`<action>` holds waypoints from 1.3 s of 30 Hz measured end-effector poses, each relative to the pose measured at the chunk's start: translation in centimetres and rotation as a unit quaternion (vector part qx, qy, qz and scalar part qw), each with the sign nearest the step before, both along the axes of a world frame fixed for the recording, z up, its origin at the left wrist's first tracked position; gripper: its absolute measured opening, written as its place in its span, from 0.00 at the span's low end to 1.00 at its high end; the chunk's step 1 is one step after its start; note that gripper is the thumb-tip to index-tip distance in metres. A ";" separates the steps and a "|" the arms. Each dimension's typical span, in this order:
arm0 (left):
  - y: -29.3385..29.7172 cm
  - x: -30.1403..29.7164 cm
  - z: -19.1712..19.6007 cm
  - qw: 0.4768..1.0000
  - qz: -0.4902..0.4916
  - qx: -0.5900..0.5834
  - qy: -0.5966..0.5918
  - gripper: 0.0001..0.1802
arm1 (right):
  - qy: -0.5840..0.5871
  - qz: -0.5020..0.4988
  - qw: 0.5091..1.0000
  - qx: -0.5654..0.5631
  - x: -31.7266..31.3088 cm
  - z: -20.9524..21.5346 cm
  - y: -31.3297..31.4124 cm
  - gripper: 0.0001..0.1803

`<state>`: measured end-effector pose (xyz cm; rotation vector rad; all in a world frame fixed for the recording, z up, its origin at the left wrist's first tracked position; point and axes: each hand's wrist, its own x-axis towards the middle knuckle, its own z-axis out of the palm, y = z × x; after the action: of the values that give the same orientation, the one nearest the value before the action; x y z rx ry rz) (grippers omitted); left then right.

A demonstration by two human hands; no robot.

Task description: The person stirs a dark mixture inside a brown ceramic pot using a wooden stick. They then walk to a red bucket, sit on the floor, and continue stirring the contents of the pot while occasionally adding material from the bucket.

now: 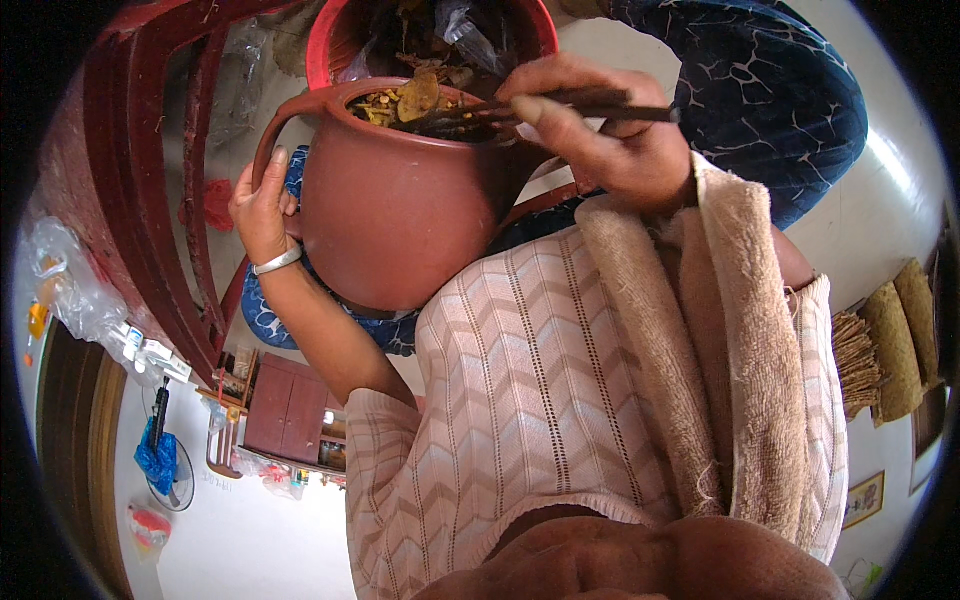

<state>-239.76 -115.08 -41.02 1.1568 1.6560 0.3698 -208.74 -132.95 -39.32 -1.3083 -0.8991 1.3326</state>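
Note:
A reddish-brown clay pot (400,215) rests tilted against my lap, its mouth turned toward the far side. My left hand (262,212) is closed around the loop handle (268,140) on the pot's left side. Yellow and brown dried-looking bits (385,105) and a broad thin slice (418,97) show in the mouth. Gripped in my right hand (610,135), dark chopsticks (650,112) reach over the rim, with their tips among these bits. Just beyond the pot stands a red bucket (543,30) holding scraps and clear plastic.
Dark red wooden furniture (110,150) rises close by my left arm. A beige towel (770,350) hangs over my right side. My legs in blue patterned trousers (760,100) flank the bucket. Clear plastic bags (75,275) lie at the far left.

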 end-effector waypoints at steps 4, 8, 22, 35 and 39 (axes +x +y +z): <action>0.0 0.1 0.0 1.000 -0.002 0.000 0.009 0.16 | -0.005 -0.055 0.996 0.066 1.5 -0.4 0.7 0.11; 0.0 -0.2 -0.1 1.000 -0.002 -0.002 0.004 0.16 | 0.174 -0.127 0.975 -0.057 1.4 2.6 2.6 0.07; 0.3 -0.1 -0.4 1.000 -0.011 0.005 0.026 0.15 | -0.399 -0.050 0.916 0.015 1.3 -2.3 2.3 0.12; 0.2 -0.4 -0.1 0.999 -0.012 0.006 0.029 0.18 | -0.238 -0.115 0.964 -0.024 1.6 1.4 2.3 0.06; 0.4 -0.6 -0.6 1.000 -0.010 0.007 0.021 0.19 | -0.049 -0.142 0.988 -0.045 3.2 1.2 1.8 0.05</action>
<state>-240.31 -114.71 -41.58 1.1974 1.6801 0.3465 -205.53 -131.19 -38.15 -1.5208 -0.6940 1.1035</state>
